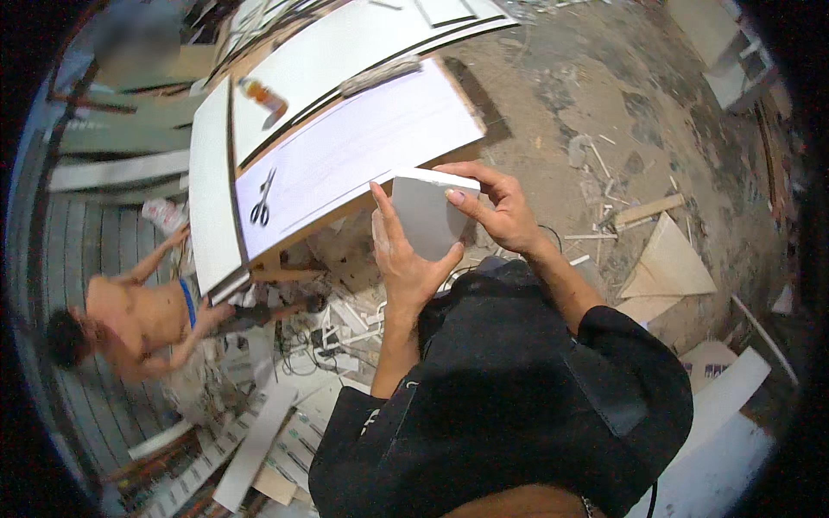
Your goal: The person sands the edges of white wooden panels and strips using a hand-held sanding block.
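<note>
Between my two hands, in front of my body, is a grey rectangular block [425,216] with a white top edge. What it is made of I cannot make out. My left hand [404,263] grips its left side and lower edge, with the thumb across the bottom corner. My right hand [505,211] holds its upper right part, fingers over the white edge and thumb on the grey face. Beyond the block lies a large white sheet [363,142] on a workbench, with black-handled scissors [262,200] on its left part.
An orange bottle [263,99] and a long greyish roll [380,76] sit farther back on the workbench. At the left, a shirtless person [147,324] reaches toward a white panel [212,190]. Board offcuts [669,259], cables and scraps litter the floor on both sides.
</note>
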Available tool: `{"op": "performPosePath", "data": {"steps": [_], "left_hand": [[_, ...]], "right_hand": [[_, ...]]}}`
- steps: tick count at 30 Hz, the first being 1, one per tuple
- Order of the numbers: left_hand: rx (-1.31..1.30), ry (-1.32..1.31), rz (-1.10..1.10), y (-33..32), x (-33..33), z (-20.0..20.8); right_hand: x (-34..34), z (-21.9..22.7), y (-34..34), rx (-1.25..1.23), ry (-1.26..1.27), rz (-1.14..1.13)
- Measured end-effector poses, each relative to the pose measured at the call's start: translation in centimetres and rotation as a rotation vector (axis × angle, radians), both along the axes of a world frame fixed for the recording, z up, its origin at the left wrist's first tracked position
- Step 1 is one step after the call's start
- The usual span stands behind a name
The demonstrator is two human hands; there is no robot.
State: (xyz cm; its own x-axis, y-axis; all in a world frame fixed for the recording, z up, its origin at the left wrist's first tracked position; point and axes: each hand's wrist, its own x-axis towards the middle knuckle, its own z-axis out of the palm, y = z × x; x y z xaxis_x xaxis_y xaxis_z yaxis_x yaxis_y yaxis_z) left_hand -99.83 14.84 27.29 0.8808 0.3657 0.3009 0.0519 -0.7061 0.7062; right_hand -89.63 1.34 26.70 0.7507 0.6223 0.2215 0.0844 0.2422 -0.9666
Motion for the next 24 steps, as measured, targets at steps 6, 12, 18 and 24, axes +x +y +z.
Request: {"op": "performPosePath", "data": {"steps": [6, 12, 18, 24], "left_hand": [[-0.227, 0.064, -0.386, -5.6, 9.7, -2.3], [-0.349, 0.093, -0.776, -10.8, 20.6, -5.4], [-0.166, 0.101, -0.913, -17.3, 34.5, -9.2], [-0.418, 0.278, -0.832, -24.1, 47.4, -11.7]], "right_hand": [[6.0, -3.6, -7.0, -0.009, -0.007, -0.285], [10.7, -6.9, -13.5, -0.087, 0.299, -0.222], [21.5, -11.0, -20.0, -0.021, 0.406, -0.430], [38.1, -11.9, -26.0, 0.302, 0.713, -0.589]]}}
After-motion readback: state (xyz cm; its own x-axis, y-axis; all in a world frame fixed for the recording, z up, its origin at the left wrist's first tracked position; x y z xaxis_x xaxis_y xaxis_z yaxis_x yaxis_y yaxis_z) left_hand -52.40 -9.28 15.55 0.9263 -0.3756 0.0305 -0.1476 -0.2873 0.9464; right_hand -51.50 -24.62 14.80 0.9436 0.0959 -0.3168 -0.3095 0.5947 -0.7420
